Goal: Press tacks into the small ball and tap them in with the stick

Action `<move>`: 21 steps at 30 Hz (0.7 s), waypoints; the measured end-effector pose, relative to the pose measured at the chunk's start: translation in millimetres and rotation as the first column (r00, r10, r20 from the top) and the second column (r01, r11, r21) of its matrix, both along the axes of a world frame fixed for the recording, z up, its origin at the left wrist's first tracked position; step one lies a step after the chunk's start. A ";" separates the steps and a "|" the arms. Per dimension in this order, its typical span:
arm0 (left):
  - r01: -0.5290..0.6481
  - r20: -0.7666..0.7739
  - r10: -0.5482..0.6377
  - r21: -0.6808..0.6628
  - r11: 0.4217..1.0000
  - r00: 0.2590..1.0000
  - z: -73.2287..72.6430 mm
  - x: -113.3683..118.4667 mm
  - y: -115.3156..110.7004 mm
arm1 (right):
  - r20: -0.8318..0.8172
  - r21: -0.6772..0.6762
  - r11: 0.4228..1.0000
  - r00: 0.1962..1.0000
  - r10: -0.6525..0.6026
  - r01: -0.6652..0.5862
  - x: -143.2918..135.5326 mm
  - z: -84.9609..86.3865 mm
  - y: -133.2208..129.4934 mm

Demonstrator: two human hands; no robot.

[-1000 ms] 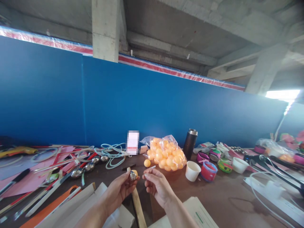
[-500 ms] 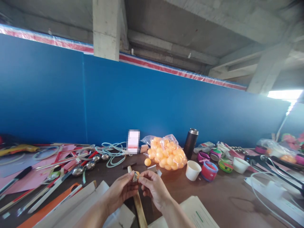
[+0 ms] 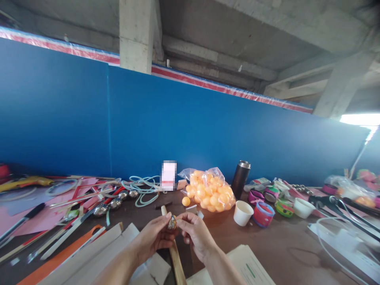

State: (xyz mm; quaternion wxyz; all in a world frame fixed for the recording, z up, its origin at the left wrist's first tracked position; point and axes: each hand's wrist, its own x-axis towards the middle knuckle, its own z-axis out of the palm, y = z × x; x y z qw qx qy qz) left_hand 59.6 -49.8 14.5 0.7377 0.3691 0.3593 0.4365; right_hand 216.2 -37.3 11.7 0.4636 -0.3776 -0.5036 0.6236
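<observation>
A small shiny silver ball with some orange at its edge (image 3: 171, 223) is held between both hands, above a wooden stick (image 3: 177, 261). My left hand (image 3: 154, 235) grips it from the left, thumb on top and the other fingers curled beneath. From the right, my right hand (image 3: 194, 233) pinches at its side with thumb and forefinger. What lies between those fingertips is too small to make out. Just behind the hands are a loose orange ball (image 3: 186, 201) and a clear bag of orange balls (image 3: 209, 192).
Right of the bag stand a black bottle (image 3: 240, 180), a white paper cup (image 3: 243, 213) and colourful rolls (image 3: 263, 214). Sticks, silver balls (image 3: 115, 203) and pink paper cover the left side. A power strip (image 3: 344, 249) with cables lies far right. Papers (image 3: 247, 265) lie in front.
The silver ball has turned between the fingers, showing more silver and less orange. The camera view has shifted slightly; both hands remain together above the stick.
</observation>
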 end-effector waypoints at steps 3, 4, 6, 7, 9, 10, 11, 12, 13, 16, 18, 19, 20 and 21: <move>0.003 0.002 -0.003 0.006 1.000 1.000 0.1 0.1 -0.5 | -0.024 -0.026 0.999 0.999 0.025 -0.026 0.4 0.8 -0.3; 0.002 -0.001 -0.002 0.005 1.000 1.000 0.2 0.1 -0.6 | -0.031 -0.033 0.999 0.999 0.034 -0.035 0.3 1.3 -0.5; 0.005 -0.014 -0.005 -0.001 1.000 1.000 0.6 0.1 -0.7 | -0.035 -0.041 0.998 0.998 0.043 -0.045 0.0 2.6 -0.9; 0.007 -0.021 -0.007 -0.002 1.000 1.000 0.8 0.1 -0.7 | -0.033 -0.043 0.998 0.998 0.044 -0.045 -0.2 3.3 -1.1; 0.008 -0.031 -0.008 0.001 1.000 0.999 1.1 0.3 -0.7 | -0.022 -0.049 0.998 0.999 0.044 -0.045 -0.6 4.6 -1.5; 0.008 -0.035 -0.008 0.003 1.000 0.999 1.1 0.4 -0.7 | -0.015 -0.052 0.998 0.999 0.045 -0.045 -0.7 5.0 -1.6; 0.006 -0.039 -0.006 0.002 1.000 0.999 1.0 0.6 -0.8 | -0.010 -0.055 0.997 0.999 0.045 -0.046 -0.8 5.2 -1.6; 0.002 -0.045 -0.002 0.000 1.000 0.999 0.9 0.7 -0.7 | -0.006 -0.054 0.997 0.999 0.046 -0.046 -0.8 5.2 -1.6; -0.001 -0.049 0.000 -0.004 1.000 0.999 0.6 0.7 -0.7 | -0.003 -0.052 0.998 0.999 0.046 -0.046 -0.8 4.9 -1.5; -0.001 -0.053 0.001 -0.005 1.000 0.999 -1.1 0.4 0.0 | 0.001 -0.045 0.998 0.999 0.044 -0.044 -0.2 3.3 -1.0; 0.007 -0.050 -0.007 0.003 1.000 0.999 -2.6 0.0 0.7 | -0.002 -0.041 0.998 0.999 0.041 -0.041 0.0 2.2 -0.7; 0.012 -0.048 -0.012 0.008 1.000 0.999 -3.4 -0.3 1.0 | -0.005 -0.041 0.998 0.999 0.041 -0.041 0.1 1.8 -0.6; 0.016 -0.047 -0.015 0.013 1.000 0.999 -4.0 -0.5 1.3 | -0.008 -0.041 0.998 0.999 0.039 -0.039 0.1 1.4 -0.6; 0.018 -0.048 -0.017 0.017 1.000 0.999 -4.6 -0.6 1.6 | -0.010 -0.043 0.998 0.999 0.039 -0.040 0.0 1.2 -0.5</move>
